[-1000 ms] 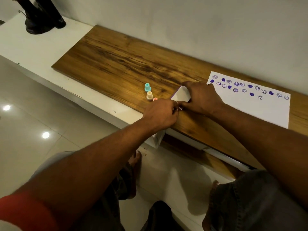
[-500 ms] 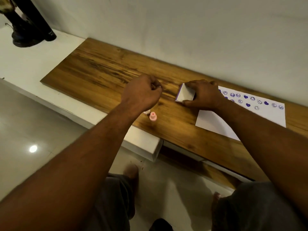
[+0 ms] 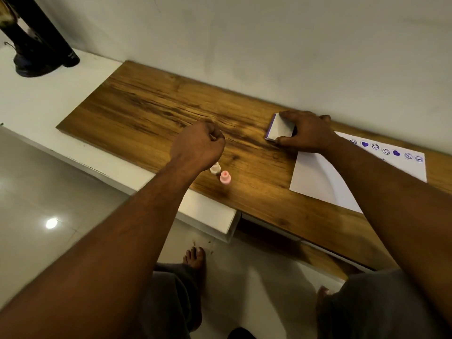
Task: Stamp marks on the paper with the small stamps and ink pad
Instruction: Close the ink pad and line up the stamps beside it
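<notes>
Now the left hand [image 3: 198, 148] has swung over the stamps [image 3: 225, 177], fingers curled; the blue stamp's gone, maybe inside, can't tell. Meanwhile the right hand [image 3: 308, 133] clamps the ink pad [image 3: 278, 129] beside the paper [image 3: 315, 177]; inking likely next.

Your view is dim and warm-toned. A small round glare spot on the glossy floor tiles [image 3: 31, 182] shows light coming from overhead. A soft curved shadow crosses the paper [image 3: 315, 177]. The wooden board [image 3: 151, 111] bows with wide-angle distortion, and your near forearms [image 3: 97, 265] look soft.
</notes>
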Motion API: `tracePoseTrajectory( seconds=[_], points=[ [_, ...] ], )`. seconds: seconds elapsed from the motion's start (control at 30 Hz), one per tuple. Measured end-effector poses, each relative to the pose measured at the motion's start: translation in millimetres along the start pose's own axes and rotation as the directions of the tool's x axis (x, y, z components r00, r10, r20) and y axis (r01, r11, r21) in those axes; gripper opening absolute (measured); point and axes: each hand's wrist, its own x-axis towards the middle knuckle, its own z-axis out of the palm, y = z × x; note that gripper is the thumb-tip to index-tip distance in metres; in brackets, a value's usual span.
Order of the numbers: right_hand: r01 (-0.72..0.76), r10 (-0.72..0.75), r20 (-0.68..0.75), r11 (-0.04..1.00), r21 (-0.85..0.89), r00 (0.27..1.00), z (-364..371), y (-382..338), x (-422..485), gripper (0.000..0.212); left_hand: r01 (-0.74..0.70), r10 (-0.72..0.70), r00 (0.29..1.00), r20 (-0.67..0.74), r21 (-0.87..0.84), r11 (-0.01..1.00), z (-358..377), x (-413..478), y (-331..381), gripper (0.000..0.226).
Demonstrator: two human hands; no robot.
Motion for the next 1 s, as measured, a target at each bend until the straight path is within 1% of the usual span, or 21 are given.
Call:
tracePoseTrajectory(
  seconds=[0.2, 0.33, 0.5, 0.7, 0.8, 0.93, 1.0],
  points=[
    [0.0, 0.0, 0.004, 0.999, 0.039, 1.0, 2.1, 3.0, 0.4, 0.104, 0.006, -0.006, 1.0, 0.001, 0.019, 1.0, 2.7, 0.7, -1.3, 0.015],
    [0.0, -0.001, 0.014, 0.999, 0.042, 1.0, 4.4, 5.0, -0.3, 0.105, 0.039, -0.039, 0.999, -0.011, 0.008, 0.999, 0.3, 2.1, -5.0, 0.014],
    [-0.001, -0.001, 0.03, 0.997, 0.078, 1.0, 5.8, 6.0, -0.6, 0.105, 0.055, -0.054, 0.997, -0.052, 0.01, 0.998, -4.6, 3.1, -11.0, 0.023],
    [-0.002, -0.002, 0.036, 0.995, 0.101, 0.999, 3.1, 2.9, -1.2, 0.106, 0.063, -0.063, 0.996, -0.06, 0.005, 0.998, -5.9, 5.3, -14.5, 0.023],
    [0.003, -0.007, 0.034, 0.993, 0.121, 0.999, 2.6, 3.4, -0.4, 0.104, 0.065, -0.065, 0.996, -0.059, -0.01, 0.998, -6.4, 6.5, -16.1, 0.022],
    [0.018, -0.02, 0.015, 0.989, 0.146, 1.0, 4.7, 4.1, 1.8, 0.095, 0.064, -0.064, 0.996, -0.06, -0.017, 0.998, -7.0, 8.4, -20.4, 0.021],
    [0.021, -0.025, 0.022, 0.987, 0.16, 0.999, 5.0, 3.9, 3.1, 0.094, 0.062, -0.063, 0.995, -0.072, -0.013, 0.998, -7.4, 9.0, -22.4, 0.021]
  ],
)
